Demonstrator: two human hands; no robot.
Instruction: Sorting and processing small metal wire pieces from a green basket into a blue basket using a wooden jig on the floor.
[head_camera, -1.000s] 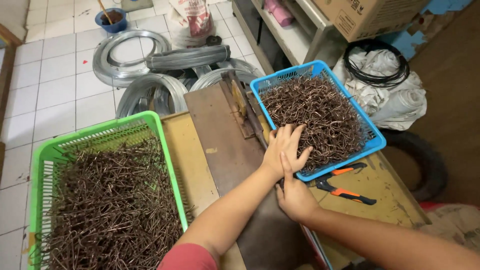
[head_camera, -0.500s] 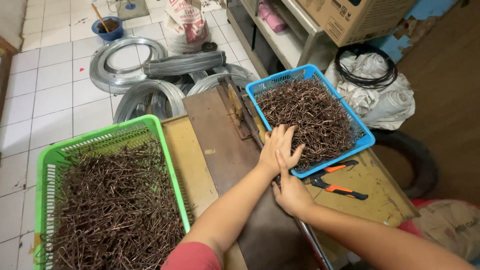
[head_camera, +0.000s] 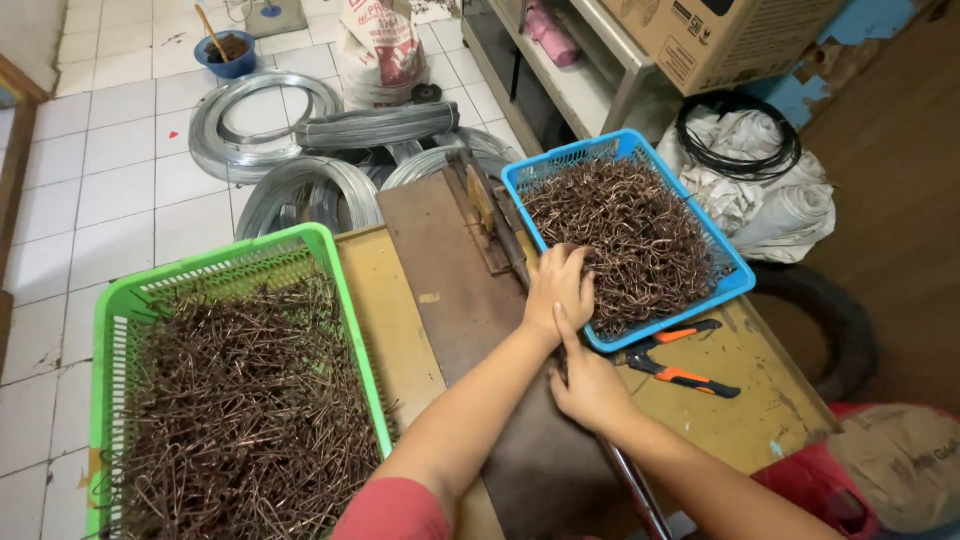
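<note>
- The green basket (head_camera: 112, 310), one of two baskets, sits at my left, heaped with bent copper-coloured wire pieces lying every which way.
- The blue basket (head_camera: 728, 262) stands tilted at my right, its long axis running up-left to down-right, holding the wire pieces (head_camera: 640, 235) I reach into.
- My left hand (head_camera: 560, 290) curls into that pile at the basket's near corner; whether it grips any, I cannot tell.
- My right hand (head_camera: 590, 385) lies open on the dark board (head_camera: 440, 260).
- One pair of orange-handled pliers (head_camera: 672, 362) points right.
</note>
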